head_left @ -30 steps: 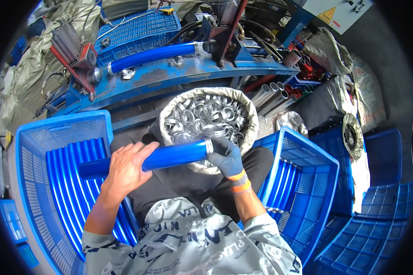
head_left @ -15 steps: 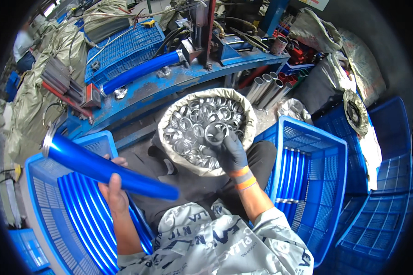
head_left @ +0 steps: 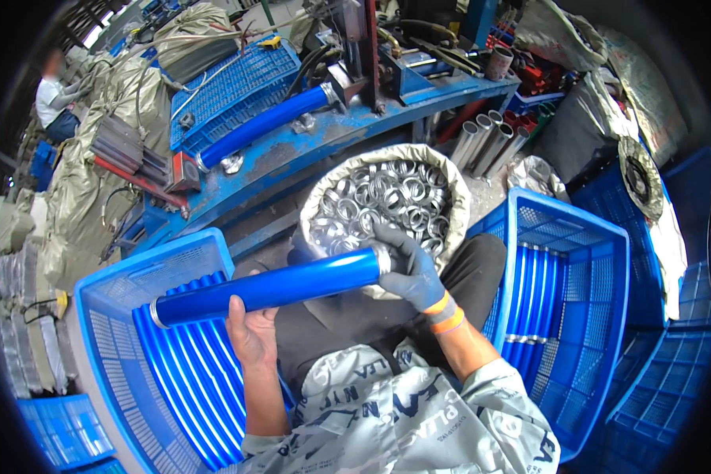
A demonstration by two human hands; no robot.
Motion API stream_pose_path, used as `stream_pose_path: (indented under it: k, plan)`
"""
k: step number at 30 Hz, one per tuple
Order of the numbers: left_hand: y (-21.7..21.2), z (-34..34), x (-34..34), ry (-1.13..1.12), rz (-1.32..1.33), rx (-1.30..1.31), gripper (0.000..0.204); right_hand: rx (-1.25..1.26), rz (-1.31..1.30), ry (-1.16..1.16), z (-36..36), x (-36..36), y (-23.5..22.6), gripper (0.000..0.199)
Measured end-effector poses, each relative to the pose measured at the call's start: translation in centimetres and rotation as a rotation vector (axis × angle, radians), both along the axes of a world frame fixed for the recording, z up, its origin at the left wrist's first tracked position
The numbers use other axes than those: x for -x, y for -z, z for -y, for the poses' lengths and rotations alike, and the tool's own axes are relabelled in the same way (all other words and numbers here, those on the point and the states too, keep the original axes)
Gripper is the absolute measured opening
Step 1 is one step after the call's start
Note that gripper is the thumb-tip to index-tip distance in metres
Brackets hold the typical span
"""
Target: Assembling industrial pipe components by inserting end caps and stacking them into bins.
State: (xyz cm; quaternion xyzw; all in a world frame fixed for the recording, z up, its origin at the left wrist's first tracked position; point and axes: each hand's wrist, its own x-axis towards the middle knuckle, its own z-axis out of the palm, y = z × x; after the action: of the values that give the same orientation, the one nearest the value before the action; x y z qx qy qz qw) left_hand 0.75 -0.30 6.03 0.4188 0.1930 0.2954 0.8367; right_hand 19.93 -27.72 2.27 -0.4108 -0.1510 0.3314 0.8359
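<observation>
A shiny blue tube (head_left: 292,283) lies across my lap, held nearly level with its right end slightly higher. My left hand (head_left: 253,328), bare, grips it from below near the middle, thumb on the near side. At its right end is a silver metal ring (head_left: 383,259), and my gloved right hand (head_left: 411,268) is closed around that end and ring. Another silver ring (head_left: 156,314) sits on the tube's left end. Just beyond my right hand stands a pale sack (head_left: 312,197) filled with loose metal rings (head_left: 371,197).
Blue tubes lie in the left crate (head_left: 95,292) and the right crate (head_left: 612,229). Across the front runs a blue steel bench (head_left: 268,170) bearing another blue tube (head_left: 265,126) beside a machine. Bare metal tubes (head_left: 490,142) stand behind the sack. A person (head_left: 55,99) is at far left.
The tube has swung so its right end is raised and its left end lowered. My right hand has brought a ring from above the sack onto the tube's right end.
</observation>
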Motion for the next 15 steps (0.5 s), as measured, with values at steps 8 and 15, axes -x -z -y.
stream_pose_path:
  k: [8,15]
  plan:
    - [2.1,-0.7,0.3,-0.03,0.0,0.038,0.051,0.03,0.087,-0.027,-0.4,0.0,-0.4,0.087]
    - [4.0,-2.7,-1.8,0.006,0.028,0.069,0.063,0.201,0.13,-0.097,-1.7,-2.7,-2.0,0.082]
